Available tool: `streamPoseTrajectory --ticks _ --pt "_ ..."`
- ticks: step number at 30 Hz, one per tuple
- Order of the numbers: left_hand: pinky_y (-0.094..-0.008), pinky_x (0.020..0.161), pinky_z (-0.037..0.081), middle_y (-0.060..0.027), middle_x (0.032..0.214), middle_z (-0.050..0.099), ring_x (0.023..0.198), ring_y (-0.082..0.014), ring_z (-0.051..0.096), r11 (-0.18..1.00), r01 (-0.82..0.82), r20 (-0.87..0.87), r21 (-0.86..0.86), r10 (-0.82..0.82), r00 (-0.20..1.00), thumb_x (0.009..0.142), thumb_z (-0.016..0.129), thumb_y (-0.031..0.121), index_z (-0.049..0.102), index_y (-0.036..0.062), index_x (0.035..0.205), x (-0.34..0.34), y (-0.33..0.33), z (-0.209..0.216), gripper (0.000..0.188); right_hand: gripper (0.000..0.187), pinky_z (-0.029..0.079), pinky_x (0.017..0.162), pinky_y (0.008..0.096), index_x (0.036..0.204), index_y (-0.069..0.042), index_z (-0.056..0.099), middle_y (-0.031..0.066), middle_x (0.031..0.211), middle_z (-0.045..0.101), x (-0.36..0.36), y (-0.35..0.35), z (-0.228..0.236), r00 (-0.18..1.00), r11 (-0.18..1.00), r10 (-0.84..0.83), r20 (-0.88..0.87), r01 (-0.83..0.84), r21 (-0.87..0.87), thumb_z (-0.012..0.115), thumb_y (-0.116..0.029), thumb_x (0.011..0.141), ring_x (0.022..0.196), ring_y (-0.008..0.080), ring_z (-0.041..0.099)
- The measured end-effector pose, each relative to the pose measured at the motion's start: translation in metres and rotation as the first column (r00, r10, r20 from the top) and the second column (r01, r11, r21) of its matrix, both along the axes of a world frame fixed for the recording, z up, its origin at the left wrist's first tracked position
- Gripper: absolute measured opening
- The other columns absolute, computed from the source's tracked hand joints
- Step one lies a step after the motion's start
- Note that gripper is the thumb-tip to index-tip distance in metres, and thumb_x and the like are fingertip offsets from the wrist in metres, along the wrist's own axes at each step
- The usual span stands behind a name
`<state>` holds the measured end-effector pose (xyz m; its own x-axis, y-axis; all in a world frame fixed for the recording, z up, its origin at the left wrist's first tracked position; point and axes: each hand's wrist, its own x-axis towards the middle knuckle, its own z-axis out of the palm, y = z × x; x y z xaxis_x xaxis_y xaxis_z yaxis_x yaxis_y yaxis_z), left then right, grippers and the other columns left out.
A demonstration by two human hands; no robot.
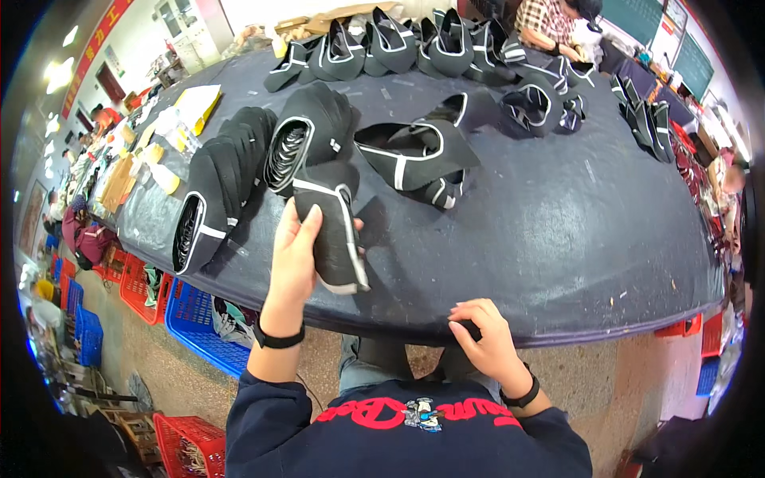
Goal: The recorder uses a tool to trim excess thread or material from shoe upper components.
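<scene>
Your left hand [296,248] is clamped on a black shoe upper with pale trim [333,227], thumb on its face, most of the fingers hidden behind it; it is over the table [574,231] by the near edge, and whether it touches the nested stack of uppers [325,111] just beyond is unclear. Your right hand [488,338], thumb and bent fingers apart, hovers at the near edge, palm hidden. Loose uppers [438,151] overlap toward the middle; from them the dark surface runs to the right edge. The near edge cuts off a blue basket [190,319].
</scene>
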<state>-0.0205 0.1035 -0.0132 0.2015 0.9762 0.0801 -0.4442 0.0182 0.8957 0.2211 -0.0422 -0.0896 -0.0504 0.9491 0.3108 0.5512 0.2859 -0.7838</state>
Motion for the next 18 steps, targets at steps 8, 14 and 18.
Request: streamPoseTrajectory --ticks 8,14,18 --pt "-0.0427 0.063 0.059 -0.0164 0.097 0.058 0.079 -0.0295 0.066 1.000 -0.005 0.057 -0.018 0.006 0.998 0.099 0.037 0.020 0.034 0.0053 0.123 0.052 -0.056 -0.009 0.028 0.019 0.048 0.075 0.0321 0.093 -0.001 0.060 0.0136 0.094 0.061 -0.043 0.014 0.041 0.957 0.967 -0.012 -0.290 0.085 0.241 0.067 -0.001 0.075 0.085 0.0270 0.060" --pt "-0.0422 0.065 0.058 -0.0163 0.096 0.059 0.079 -0.0289 0.066 1.000 -0.008 0.048 -0.020 0.009 0.999 0.100 0.033 0.021 0.035 0.0060 0.124 0.061 -0.070 -0.023 0.028 0.014 0.047 0.075 0.0252 0.097 0.003 0.059 0.0088 0.092 0.058 -0.050 0.012 0.029 0.718 0.987 -0.030 -0.696 0.133 0.095 0.062 0.002 0.082 0.084 0.0129 0.058" --pt "-0.0373 0.070 0.057 -0.0141 0.099 0.058 0.081 -0.0271 0.066 0.999 0.024 0.084 -0.040 -0.021 0.996 0.089 0.051 0.006 0.035 0.0030 0.124 0.064 -0.076 -0.023 0.039 0.017 0.047 0.072 0.0246 0.096 0.003 0.060 0.0087 0.091 0.059 -0.048 0.012 0.025 0.747 0.989 -0.029 -0.664 0.119 0.091 0.065 0.003 0.080 0.079 0.0127 0.058"
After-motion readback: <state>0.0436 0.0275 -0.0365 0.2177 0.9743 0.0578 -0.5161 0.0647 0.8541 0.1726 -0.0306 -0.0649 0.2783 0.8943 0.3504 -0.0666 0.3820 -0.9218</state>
